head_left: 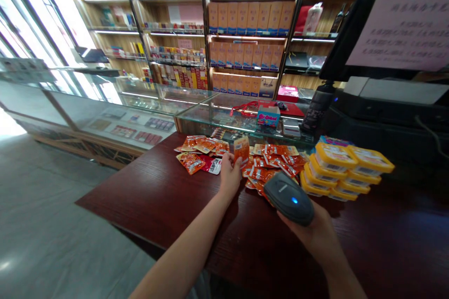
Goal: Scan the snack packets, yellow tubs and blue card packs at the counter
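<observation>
The left hand (pixel 229 175) pinches a small orange foil snack packet (pixel 242 148) upright between thumb and fingers, above the dark wooden desk (pixel 157 201). The right hand (pixel 312 231) grips a dark grey handheld barcode scanner (pixel 289 197) with a blue light, near the packet. Loose orange packets (pixel 270 161) lie scattered beyond; stacked yellow-lidded plastic tubs (pixel 345 170) stand right.

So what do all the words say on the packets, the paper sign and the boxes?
Nothing can be read for certain.
Pink paper sign on the black monitor: printed lines, too blurred.
Small orange snack packet held up in the left hand: print too small.
Dark grey handheld scanner in the right hand: faint mark, unreadable.
Yellow-lidded plastic tubs: labels too small.
Tan boxes on the shelves: characters blurred.
</observation>
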`<state>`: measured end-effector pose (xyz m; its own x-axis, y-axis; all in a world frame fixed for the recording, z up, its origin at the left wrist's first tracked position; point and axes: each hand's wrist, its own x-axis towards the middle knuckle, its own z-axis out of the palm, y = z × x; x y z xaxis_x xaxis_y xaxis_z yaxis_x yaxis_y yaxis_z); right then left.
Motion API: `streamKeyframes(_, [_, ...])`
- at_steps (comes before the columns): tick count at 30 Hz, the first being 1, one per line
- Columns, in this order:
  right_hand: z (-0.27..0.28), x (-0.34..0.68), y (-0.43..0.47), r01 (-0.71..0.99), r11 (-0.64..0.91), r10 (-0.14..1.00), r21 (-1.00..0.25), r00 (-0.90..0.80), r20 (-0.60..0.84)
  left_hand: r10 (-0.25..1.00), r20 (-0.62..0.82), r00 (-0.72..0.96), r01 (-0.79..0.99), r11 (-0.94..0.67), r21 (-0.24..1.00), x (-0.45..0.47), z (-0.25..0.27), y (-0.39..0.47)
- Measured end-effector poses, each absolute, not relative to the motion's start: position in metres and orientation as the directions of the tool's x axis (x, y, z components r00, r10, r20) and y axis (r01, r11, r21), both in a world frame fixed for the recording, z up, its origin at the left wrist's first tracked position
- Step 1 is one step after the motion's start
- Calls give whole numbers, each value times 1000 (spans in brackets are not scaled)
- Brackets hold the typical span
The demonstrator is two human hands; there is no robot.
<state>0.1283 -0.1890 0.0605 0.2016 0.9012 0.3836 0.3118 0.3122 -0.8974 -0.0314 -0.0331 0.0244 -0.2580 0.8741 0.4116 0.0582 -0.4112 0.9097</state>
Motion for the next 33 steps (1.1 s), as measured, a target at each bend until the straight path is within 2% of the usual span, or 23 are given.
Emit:
streamKeyframes(7, [61,134,-191,365,222,921,-904,225,317,880,422,-219,142,-399,906,-31,15,-32])
streamKeyframes(11, [60,137,-192,383,231,914,-895,228,334,858,463,-223,197,-426,883,-32,14,-32])
streamKeyframes(17, [64,134,-193,362,189,913,-913,278,299,911,363,-197,72,-356,932,-29,24,-37])
streamKeyframes(21, [64,133,-192,378,187,914,-907,273,302,905,366,-216,45,-365,930,-29,19,-36])
streamKeyframes(25, [63,134,-188,395,179,907,-901,289,307,940,259,-222,-101,-286,953,-28,13,-33])
streamKeyframes(29, [60,134,-185,385,134,889,-913,360,282,963,-33,-267,-395,-78,915,-35,24,-30])
streamKeyframes(31, [60,134,-184,366,120,884,-923,384,268,947,-102,-304,-505,-69,861,-45,34,-29])
streamKeyframes(33, [59,134,-184,359,129,884,-924,381,271,915,-103,-391,-543,-139,828,-60,43,-28])
